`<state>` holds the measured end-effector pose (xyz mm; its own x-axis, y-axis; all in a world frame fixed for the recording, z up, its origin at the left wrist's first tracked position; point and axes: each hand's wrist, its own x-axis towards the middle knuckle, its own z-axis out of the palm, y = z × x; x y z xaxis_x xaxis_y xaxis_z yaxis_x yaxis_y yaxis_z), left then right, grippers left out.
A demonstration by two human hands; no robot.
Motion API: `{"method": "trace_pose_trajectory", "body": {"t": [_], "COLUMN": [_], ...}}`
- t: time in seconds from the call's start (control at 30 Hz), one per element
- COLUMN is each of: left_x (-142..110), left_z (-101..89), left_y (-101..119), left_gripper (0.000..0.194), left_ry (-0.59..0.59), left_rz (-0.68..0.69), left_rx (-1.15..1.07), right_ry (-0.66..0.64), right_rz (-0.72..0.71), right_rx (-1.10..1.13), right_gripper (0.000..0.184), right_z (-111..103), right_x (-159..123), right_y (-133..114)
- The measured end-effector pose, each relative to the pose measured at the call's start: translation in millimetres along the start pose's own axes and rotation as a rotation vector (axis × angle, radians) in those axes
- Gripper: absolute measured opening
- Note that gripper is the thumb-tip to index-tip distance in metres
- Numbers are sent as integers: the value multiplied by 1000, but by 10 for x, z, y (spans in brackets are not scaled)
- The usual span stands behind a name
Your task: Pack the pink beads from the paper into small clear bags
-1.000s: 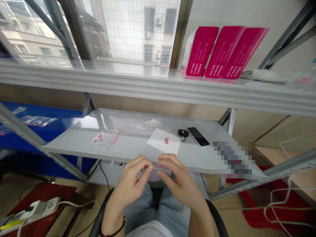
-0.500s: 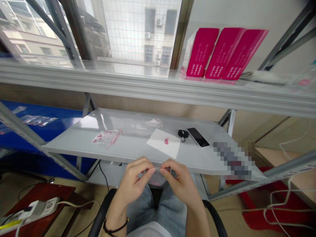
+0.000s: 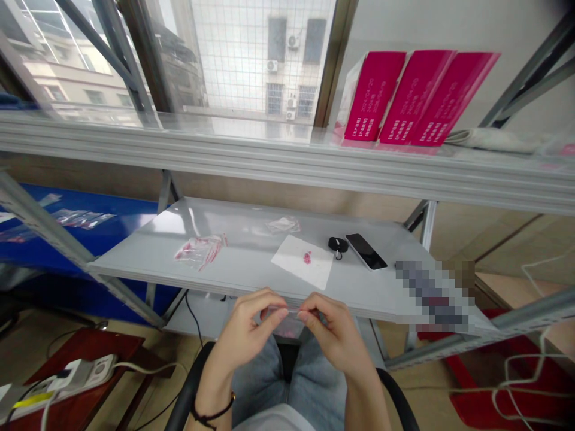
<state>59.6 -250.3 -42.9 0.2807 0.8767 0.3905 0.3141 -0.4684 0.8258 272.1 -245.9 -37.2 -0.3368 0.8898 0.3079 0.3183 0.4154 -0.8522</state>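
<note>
My left hand and my right hand meet over my lap, just below the front edge of the grey shelf. Both pinch the top edge of a small clear plastic bag that hangs between them, with something pink inside. On the shelf just beyond lies a white sheet of paper with a small pink item on it. A heap of clear bags with red strips lies to the left.
A black phone and a black key fob lie right of the paper. Another clear bag sits farther back. Three magenta boxes stand on the upper shelf. A power strip rests on a red surface at lower left.
My hands have drawn a little closer together on the bag's top edge and moved slightly right. The view has shifted a little.
</note>
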Motion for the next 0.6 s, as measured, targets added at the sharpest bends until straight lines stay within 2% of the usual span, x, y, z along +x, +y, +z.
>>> {"method": "trace_pose_trajectory", "body": {"t": [0.2,0.33,0.43,0.53,0.6], "left_x": [4,18,32,45,55], "left_z": [25,32,35,78,146], "left_y": [40,56,40,36,44], "left_gripper": [23,23,25,33,29], "left_ry": [15,17,-31,-74,-67], "left_rz": [31,-33,-96,-104,-102], "left_rx": [34,-12,-105,-143,-149], "right_ry": [-124,-103,-95,-89,-85], "right_rz": [-19,-17,-25,-34,-48], "right_rx": [65,52,29,8,8], "right_gripper": [15,27,29,31,31], "right_z": [30,43,10,-56,-92], "right_x": [-9,12,26,35,49], "right_y": [15,-7,14,88,140]}}
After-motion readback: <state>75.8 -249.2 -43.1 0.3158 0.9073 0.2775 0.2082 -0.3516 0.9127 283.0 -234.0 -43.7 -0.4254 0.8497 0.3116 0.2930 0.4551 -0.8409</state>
